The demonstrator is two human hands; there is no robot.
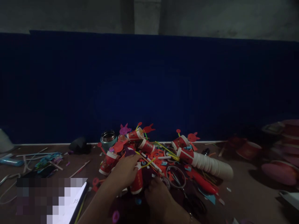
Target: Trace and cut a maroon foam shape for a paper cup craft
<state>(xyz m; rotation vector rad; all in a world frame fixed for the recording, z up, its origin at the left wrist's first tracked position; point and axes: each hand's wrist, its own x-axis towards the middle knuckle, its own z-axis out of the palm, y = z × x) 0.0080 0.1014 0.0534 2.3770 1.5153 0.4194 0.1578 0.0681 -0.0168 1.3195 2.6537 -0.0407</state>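
My left hand [125, 172] rests palm down on a heap of red paper cups [137, 135] and coloured paper cut-outs on the brown table [245, 193]; its fingers curl over a red cup [137, 183] lying on its side. My right hand [158, 196] is low in the dark foreground beside that cup, its fingers bent down into the pile near a wire ring [176, 176]; what it holds is hidden. Yellow and white sticks [151, 161] cross the heap.
A stack of white cups [210, 165] lies on its side to the right. A small open jar [108, 138] stands at the back left. Pink and red bowls [280, 171] sit at far right. Sticks and scraps [42, 158] litter the left; a dark blue screen [149, 87] backs the table.
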